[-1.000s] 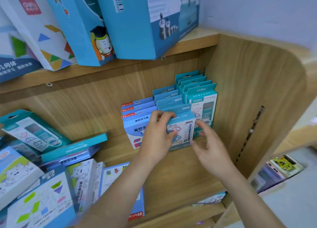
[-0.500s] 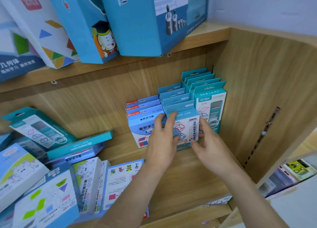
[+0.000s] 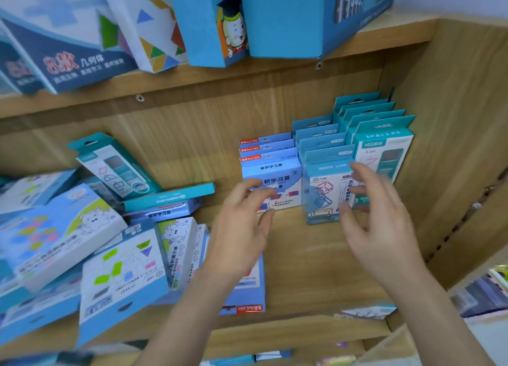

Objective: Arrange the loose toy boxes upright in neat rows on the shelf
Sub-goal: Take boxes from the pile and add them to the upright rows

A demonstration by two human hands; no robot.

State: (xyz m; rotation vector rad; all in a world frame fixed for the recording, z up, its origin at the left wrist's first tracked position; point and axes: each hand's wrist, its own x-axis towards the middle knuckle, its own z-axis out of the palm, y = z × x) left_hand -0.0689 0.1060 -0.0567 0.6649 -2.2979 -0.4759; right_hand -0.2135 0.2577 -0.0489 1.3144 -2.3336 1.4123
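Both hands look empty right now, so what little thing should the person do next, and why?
Probably reach the left hand to the messy pile and pick up one loose box, perhaps the teal box lying flat on top. Both hands, the right hand too, are open and hold nothing. Three neat rows already stand upright at the back right, with the front cube-picture box in place.

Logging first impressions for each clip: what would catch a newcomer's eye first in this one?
Two bare hands, left hand and right hand, hover open in front of three neat upright rows of blue and teal card toy boxes in the wooden shelf's back right corner. Against that order, a jumbled heap of blue and white toy boxes lies tilted and flat on the shelf's left side.
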